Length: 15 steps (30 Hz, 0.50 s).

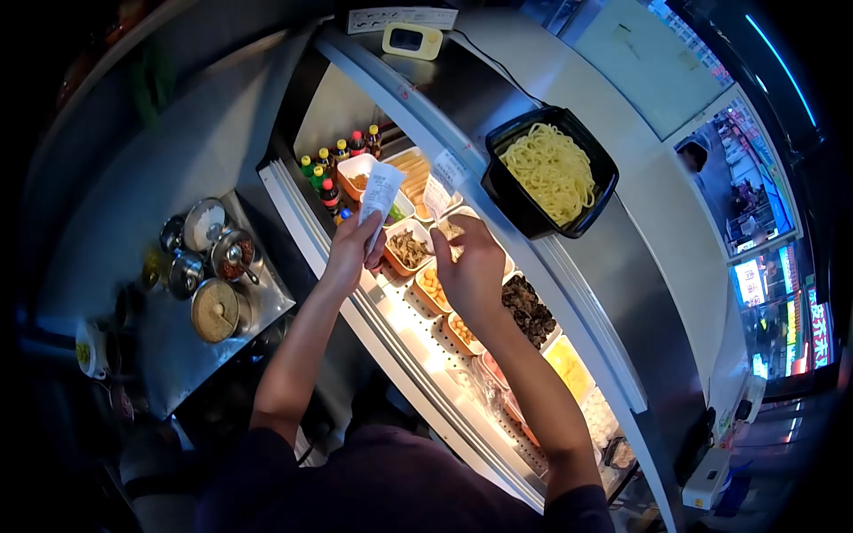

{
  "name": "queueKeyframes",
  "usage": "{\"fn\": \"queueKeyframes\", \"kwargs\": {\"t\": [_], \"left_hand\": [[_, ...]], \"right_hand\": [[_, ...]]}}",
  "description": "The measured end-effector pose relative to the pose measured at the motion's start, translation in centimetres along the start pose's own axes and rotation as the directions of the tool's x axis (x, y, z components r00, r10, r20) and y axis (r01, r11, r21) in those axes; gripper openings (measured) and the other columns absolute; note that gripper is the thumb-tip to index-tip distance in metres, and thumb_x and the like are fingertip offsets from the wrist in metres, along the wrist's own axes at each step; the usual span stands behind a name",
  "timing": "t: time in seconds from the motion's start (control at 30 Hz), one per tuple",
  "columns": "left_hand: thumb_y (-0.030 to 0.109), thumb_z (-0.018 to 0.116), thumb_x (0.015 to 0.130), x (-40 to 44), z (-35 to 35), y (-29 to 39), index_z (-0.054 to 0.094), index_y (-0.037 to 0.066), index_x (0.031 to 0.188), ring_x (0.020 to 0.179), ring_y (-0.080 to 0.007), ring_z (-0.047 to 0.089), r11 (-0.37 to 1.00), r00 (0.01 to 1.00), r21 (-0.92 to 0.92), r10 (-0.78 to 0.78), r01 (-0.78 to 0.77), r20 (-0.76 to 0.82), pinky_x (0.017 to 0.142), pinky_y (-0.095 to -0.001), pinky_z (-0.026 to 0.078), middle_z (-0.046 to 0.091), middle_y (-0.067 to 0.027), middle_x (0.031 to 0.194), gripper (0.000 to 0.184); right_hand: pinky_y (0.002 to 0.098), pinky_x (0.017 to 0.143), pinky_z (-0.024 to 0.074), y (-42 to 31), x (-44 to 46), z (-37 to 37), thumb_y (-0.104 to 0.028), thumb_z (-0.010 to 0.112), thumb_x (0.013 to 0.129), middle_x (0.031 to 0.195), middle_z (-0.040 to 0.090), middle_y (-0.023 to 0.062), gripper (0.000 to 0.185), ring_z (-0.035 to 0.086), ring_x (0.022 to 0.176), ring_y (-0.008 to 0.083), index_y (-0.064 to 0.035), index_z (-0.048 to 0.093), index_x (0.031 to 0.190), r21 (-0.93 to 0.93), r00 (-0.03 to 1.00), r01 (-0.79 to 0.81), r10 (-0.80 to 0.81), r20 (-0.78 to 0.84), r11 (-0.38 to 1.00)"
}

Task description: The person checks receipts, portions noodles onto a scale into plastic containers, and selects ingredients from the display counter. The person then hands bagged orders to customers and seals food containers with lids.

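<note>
My left hand (351,253) grips a printed paper slip (382,188), held upright over the lit food case. To its right my right hand (469,266) has its fingers curled close to a second printed slip (437,194); whether the fingertips pinch it is hard to make out. Beneath both hands are trays of food, among them one of brown strips (408,248) and one of yellow pieces (433,287). A black container of noodles (551,173) stands on the ledge to the right of my hands.
Bottles (329,182) stand at the case's far left. Metal bowls with spoons (216,311) sit on a side table at left. The case's raised edge (569,311) runs diagonally right of my forearm. A small yellow-framed device (412,41) rests at the top.
</note>
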<state>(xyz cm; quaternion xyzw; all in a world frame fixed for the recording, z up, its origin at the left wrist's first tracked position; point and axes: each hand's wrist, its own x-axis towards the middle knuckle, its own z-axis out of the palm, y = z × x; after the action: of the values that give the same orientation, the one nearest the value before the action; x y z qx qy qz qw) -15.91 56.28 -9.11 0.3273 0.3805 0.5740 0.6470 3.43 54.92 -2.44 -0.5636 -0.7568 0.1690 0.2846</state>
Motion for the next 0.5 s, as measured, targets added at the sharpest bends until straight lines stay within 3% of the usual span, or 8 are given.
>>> {"fn": "queueKeyframes", "kwargs": {"t": [0.03, 0.1, 0.13, 0.17, 0.27, 0.3, 0.37, 0.5], "left_hand": [[0.026, 0.046, 0.103, 0.4, -0.5, 1.0, 0.057, 0.002, 0.102, 0.043, -0.0060, 0.036, 1.000, 1.000, 0.007, 0.003, -0.003, 0.012, 0.039, -0.0233, 0.027, 0.043, 0.0016, 0.057, 0.026], [0.026, 0.046, 0.102, 1.4, -1.4, 2.3, 0.057, 0.002, 0.100, 0.043, -0.0064, 0.037, 0.993, 0.998, 0.111, 0.021, -0.027, 0.060, 0.040, -0.0234, 0.029, 0.047, 0.0012, 0.059, 0.026], [0.025, 0.048, 0.102, 2.1, -1.4, 2.6, 0.057, 0.003, 0.097, 0.044, -0.0066, 0.040, 0.990, 0.995, 0.141, 0.009, -0.023, 0.103, 0.040, -0.0233, 0.030, 0.050, 0.0005, 0.061, 0.024], [0.025, 0.048, 0.102, 2.6, -1.2, 2.6, 0.057, 0.003, 0.097, 0.044, -0.0066, 0.040, 0.991, 0.995, 0.135, 0.008, -0.021, 0.096, 0.040, -0.0233, 0.030, 0.050, 0.0005, 0.061, 0.024], [0.026, 0.051, 0.100, 4.5, -0.7, 2.7, 0.057, 0.004, 0.090, 0.046, -0.0073, 0.045, 0.973, 0.985, 0.227, -0.078, 0.041, 0.156, 0.040, -0.0225, 0.033, 0.054, -0.0003, 0.063, 0.025], [0.026, 0.051, 0.100, 4.9, -0.5, 3.1, 0.057, 0.004, 0.090, 0.046, -0.0073, 0.045, 0.974, 0.985, 0.224, -0.070, 0.032, 0.160, 0.040, -0.0225, 0.033, 0.054, -0.0003, 0.063, 0.025], [0.026, 0.053, 0.100, 5.3, -0.1, 3.6, 0.058, 0.004, 0.089, 0.046, -0.0070, 0.045, 0.963, 0.975, 0.266, -0.096, 0.040, 0.199, 0.040, -0.0222, 0.034, 0.055, -0.0007, 0.064, 0.026], [0.025, 0.054, 0.099, 6.7, 0.5, 2.3, 0.059, 0.003, 0.089, 0.045, -0.0059, 0.044, 0.957, 0.953, 0.278, -0.161, 0.086, 0.257, 0.039, -0.0225, 0.034, 0.056, -0.0010, 0.065, 0.024]], "right_hand": [[0.0393, 0.079, 0.0546, 0.4, -0.1, 1.3, -0.023, 0.072, 0.085, 0.132, 0.051, 0.0246, 0.050, 0.067, 0.093, 0.0332, 0.0026, 0.052, 0.123, 0.001, 1.000, -0.002, 0.002, -0.014, 1.000], [0.0401, 0.094, 0.0468, 1.9, -0.3, 4.4, -0.040, 0.072, 0.085, 0.132, 0.047, 0.0322, 0.074, 0.057, 0.116, 0.0374, 0.0052, 0.040, 0.134, 0.099, 0.953, -0.135, 0.156, -0.260, 0.986], [0.0410, 0.103, 0.0387, 0.8, 0.7, 4.3, -0.053, 0.069, 0.084, 0.131, 0.046, 0.0355, 0.093, 0.048, 0.125, 0.0389, 0.0063, 0.027, 0.143, 0.273, 0.959, -0.183, 0.233, -0.163, 0.945], [0.0409, 0.102, 0.0392, -0.4, 1.6, 4.3, -0.053, 0.064, 0.088, 0.131, 0.048, 0.0321, 0.086, 0.051, 0.121, 0.0388, 0.0060, 0.032, 0.142, 0.413, 0.953, -0.200, 0.273, -0.127, 0.889], [0.0360, 0.082, 0.0490, 3.7, 6.1, 8.0, -0.024, 0.056, 0.098, 0.106, 0.066, 0.0213, 0.035, 0.064, 0.091, 0.0297, 0.0052, 0.056, 0.117, 0.550, 0.951, 0.079, 0.103, -0.292, 0.831], [0.0360, 0.082, 0.0490, 4.5, 5.9, 7.9, -0.024, 0.056, 0.098, 0.106, 0.066, 0.0213, 0.035, 0.064, 0.091, 0.0297, 0.0052, 0.056, 0.117, 0.547, 0.950, 0.087, 0.095, -0.297, 0.833], [0.0340, 0.077, 0.0496, 5.8, 2.1, 7.5, -0.023, 0.053, 0.099, 0.095, 0.067, 0.0178, 0.030, 0.064, 0.083, 0.0246, 0.0051, 0.060, 0.110, 0.282, 0.978, -0.204, 0.206, 0.023, 0.937], [0.0307, 0.076, 0.0512, 6.6, -10.0, 7.8, -0.015, 0.045, 0.100, 0.092, 0.067, 0.0110, 0.027, 0.064, 0.081, 0.0168, 0.0052, 0.060, 0.110, 0.655, 0.947, -0.256, 0.322, 0.021, 0.710]]}}
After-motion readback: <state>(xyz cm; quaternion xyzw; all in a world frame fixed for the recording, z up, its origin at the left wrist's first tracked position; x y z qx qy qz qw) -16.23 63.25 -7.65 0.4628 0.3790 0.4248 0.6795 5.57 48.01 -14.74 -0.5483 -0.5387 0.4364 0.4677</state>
